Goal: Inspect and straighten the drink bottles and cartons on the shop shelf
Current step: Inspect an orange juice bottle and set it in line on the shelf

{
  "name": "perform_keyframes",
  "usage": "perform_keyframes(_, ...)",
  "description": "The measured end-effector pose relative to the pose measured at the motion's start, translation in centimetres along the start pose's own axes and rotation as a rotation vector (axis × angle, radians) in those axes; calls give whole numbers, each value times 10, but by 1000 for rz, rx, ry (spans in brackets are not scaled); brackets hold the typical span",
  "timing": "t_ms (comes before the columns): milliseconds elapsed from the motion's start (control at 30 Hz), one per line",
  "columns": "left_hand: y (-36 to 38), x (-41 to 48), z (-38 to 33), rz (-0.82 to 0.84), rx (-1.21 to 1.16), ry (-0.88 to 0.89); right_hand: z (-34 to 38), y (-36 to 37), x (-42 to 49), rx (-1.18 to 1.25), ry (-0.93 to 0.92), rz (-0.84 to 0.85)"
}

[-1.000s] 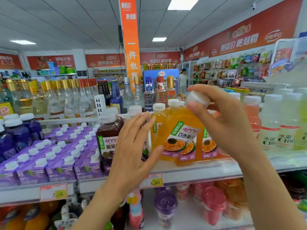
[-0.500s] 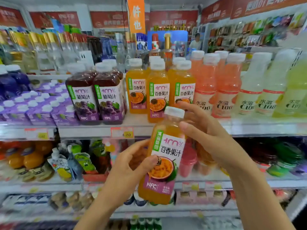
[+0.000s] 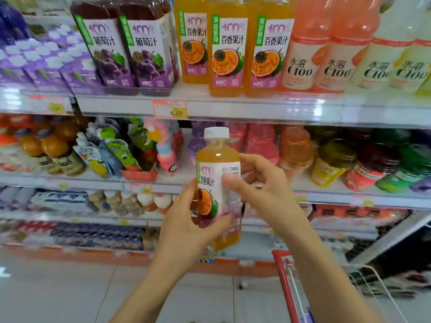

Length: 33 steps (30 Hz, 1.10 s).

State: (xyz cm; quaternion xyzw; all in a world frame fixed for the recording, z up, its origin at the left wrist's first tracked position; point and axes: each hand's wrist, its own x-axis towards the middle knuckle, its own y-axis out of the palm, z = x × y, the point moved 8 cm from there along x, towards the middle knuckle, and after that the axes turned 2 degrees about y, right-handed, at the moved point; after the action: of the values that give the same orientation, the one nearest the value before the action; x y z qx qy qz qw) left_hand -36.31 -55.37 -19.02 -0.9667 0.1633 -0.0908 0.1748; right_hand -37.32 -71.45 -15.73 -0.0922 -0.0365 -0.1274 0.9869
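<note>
Left hand (image 3: pixel 184 224) grips the bottle (image 3: pixel 218 156) low — right hand (image 3: pixel 265 190), held higher, pinches its side.

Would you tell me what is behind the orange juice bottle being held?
A purple cup and pink cups show on the shelf beside the bottle; whatever stands directly behind it is covered.

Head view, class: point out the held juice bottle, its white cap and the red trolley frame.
held juice bottle (image 3: pixel 218 157): head view, orange shoulder above the label.
white cap (image 3: pixel 216 132): head view, its side wall.
red trolley frame (image 3: pixel 286 287): head view, front upright bar.
</note>
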Motion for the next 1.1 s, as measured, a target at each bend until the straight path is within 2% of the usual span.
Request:
perform_keyframes(100,-4,2,21,157,-236,-103,-18,11,1,180,128,223)
perform_keyframes(200,-3,-3,24,314,-370,-126,-35,27,-3,233,219,384)
perform_keyframes(267,-4,-7,30,349,-368,-146,-40,30,-3,223,227,337)
perform_keyframes(433,-6,-11,52,293,-194,-192,-58,39,-6,179,318,42)
perform_keyframes(500,-7,-11,56,303,-216,-195,-68,43,-8,111,331,-14)
perform_keyframes(600,-16,-8,65,306,-353,-251,-76,37,-11,232,364,3)
perform_keyframes(667,-19,-8,68,320,-461,-318,-79,35,-14,350,394,107)
perform_keyframes(767,-16,-10,72,383,-472,-385,-83,41,-19,358,407,236)
perform_keyframes(900,-5,-15,76,470,-401,-446,-85,37,-17,212,407,99)
perform_keyframes(1100,-10,-17,70,479,-482,-470,-95,36,-20,204,510,49)
